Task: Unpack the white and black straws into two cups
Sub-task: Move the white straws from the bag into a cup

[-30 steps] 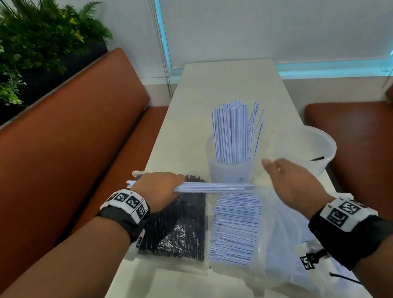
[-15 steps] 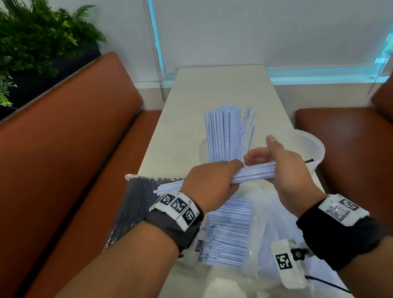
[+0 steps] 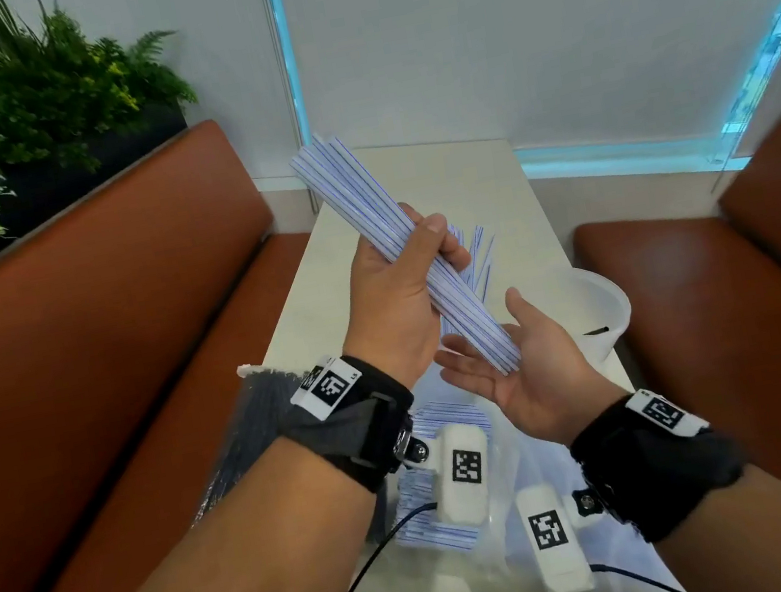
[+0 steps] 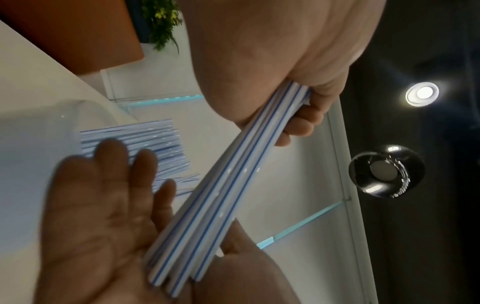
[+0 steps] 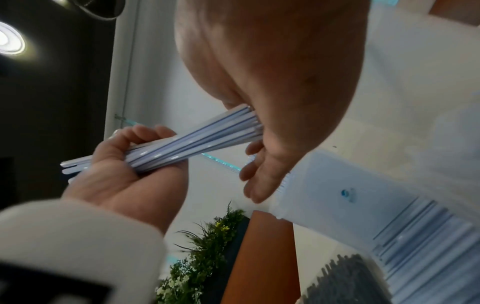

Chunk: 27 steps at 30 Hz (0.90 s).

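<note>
1. Head view: a bunch of white straws (image 3: 397, 253) is held tilted above the table (image 3: 489, 186), wrapped tight by the left hand (image 3: 393, 295). Its low ends are touched by the flat, spread right hand (image 3: 524, 366). Coded tags are seen on both wristbands; "L5" can be read.
2. Left wrist view: the straws (image 4: 221, 201) are gripped by curled fingers (image 4: 298, 123).
3. Right wrist view: the cup (image 5: 350, 197) is seen below.

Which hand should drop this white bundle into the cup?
Left. The left hand already grips the white straws; the right hand lies open under their lower ends, only squaring them.
</note>
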Tool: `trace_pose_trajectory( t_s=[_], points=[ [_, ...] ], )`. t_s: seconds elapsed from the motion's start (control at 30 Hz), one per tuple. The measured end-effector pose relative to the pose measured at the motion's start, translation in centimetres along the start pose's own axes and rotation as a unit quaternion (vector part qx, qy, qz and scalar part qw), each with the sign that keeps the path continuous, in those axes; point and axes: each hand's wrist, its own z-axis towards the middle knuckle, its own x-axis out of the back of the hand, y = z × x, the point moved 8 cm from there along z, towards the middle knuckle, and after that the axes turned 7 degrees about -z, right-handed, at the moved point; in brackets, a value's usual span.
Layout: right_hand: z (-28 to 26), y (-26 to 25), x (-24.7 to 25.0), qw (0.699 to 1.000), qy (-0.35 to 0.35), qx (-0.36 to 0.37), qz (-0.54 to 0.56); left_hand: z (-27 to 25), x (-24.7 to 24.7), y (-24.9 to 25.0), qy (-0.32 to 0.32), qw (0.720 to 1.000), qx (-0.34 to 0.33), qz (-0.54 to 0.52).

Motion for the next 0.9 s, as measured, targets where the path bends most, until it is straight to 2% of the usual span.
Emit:
trace_pose_trajectory(
  t_s=[0.1,0.17,0.23,0.3,0.33,0.37,0.4,0.43,0.47,0.53,0.63,0.73,0.83,0.9],
  points=[
    [0.2,-0.7,0.9,0.999,0.026,0.015,0.028,0.3,0.4,-0.1,0.02,1.0,-0.001,-0.015],
    [0.2,-0.5,0.3,1.0,-0.013,0.001,0.009,0.5,0.9,-0.3,0.039,0.999,0.003,-0.008],
    [0.2,-0.1,-0.5,0.997,-0.037,0.001,-0.064,0.6,1.3,-0.6,0.052,0.998,0.014,0.015],
    [0.1,-1.2,-0.3,0.976,0.004,0.087,-0.198,0.7,1.8,-0.8,0.062,0.998,0.014,0.019],
    [-0.1,-2.4,-0.3,0.947,0.022,0.161,-0.278,0.8,2.0,-0.9,0.066,0.997,0.016,0.021],
    [-0.6,-3.2,-1.1,0.904,0.012,0.223,-0.364,0.7,2.1,-1.1,0.067,0.997,0.018,0.029],
    [-0.7,-3.2,-2.0,0.86,-0.021,0.25,-0.445,0.5,2.2,-1.3,0.064,0.997,0.023,0.042],
    [-0.6,-2.6,-2.6,0.821,-0.048,0.246,-0.513,0.2,2.2,-1.6,0.06,0.996,0.03,0.056],
    [-0.3,-2.1,-2.7,0.799,-0.053,0.234,-0.551,0.1,2.1,-1.9,0.058,0.996,0.037,0.064],
    [0.2,-2.0,-2.4,0.779,-0.021,0.234,-0.581,0.4,2.3,-1.7,0.062,0.995,0.039,0.062],
    [0.8,-1.7,-2.1,0.733,0.026,0.228,-0.641,1.7,2.8,-0.2,0.075,0.995,0.012,0.059],
    [1.5,-1.6,-2.2,0.686,0.047,0.231,-0.689,2.8,1.9,1.0,0.05,0.991,-0.012,0.12],
    [2.5,-2.0,-2.0,0.622,0.061,0.226,-0.747,5.0,2.1,4.3,0.083,0.979,-0.095,0.163],
    [3.6,-1.3,-1.7,0.587,0.039,0.193,-0.785,6.4,2.6,6.4,0.106,0.967,-0.158,0.172]
  ],
)
